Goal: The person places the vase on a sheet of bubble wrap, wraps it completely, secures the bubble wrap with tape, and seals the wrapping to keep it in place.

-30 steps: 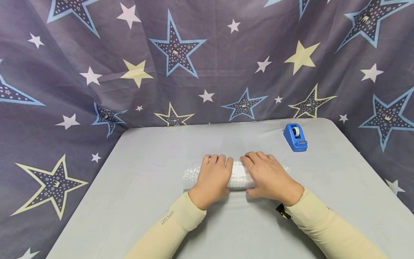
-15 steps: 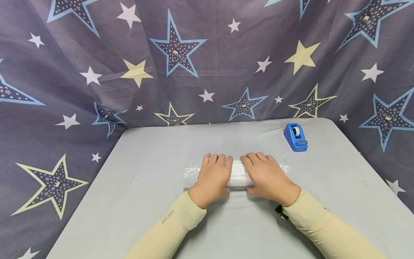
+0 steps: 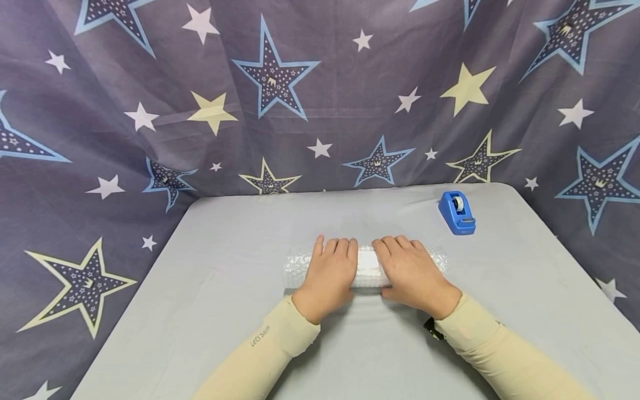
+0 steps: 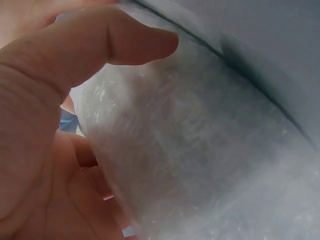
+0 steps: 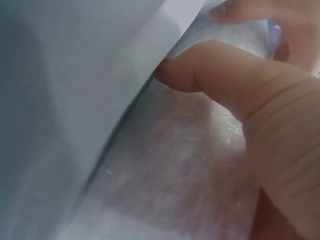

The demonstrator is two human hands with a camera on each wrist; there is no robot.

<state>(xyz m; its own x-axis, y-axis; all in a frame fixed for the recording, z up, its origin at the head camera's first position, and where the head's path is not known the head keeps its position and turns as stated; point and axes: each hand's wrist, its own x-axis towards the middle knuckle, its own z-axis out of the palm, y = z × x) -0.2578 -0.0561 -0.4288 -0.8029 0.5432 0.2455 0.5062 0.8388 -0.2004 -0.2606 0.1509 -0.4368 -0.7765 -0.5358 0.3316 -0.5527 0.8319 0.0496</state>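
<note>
Quietly, the left hand (image 3: 327, 275) and right hand (image 3: 415, 272) grip a clear bubble-wrap roll (image 3: 369, 269) on the desk (image 3: 225, 244), short of a blue tape dispenser (image 3: 456, 216). Over the past second, the right sleeve (image 3: 500, 341) has edged inward while the roll barely shifted, suggesting adjusted hold rather than fresh progress.

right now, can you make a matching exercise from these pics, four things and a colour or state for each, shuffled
1. bubble wrap roll
2. tape dispenser
3. backdrop
4. right sleeve

A. solid blue, standing apart
B. pale yellow, around an arm
C. clear, in left grip and right grip
D. printed with stars

Pairs: 1-C, 2-A, 3-D, 4-B
</note>
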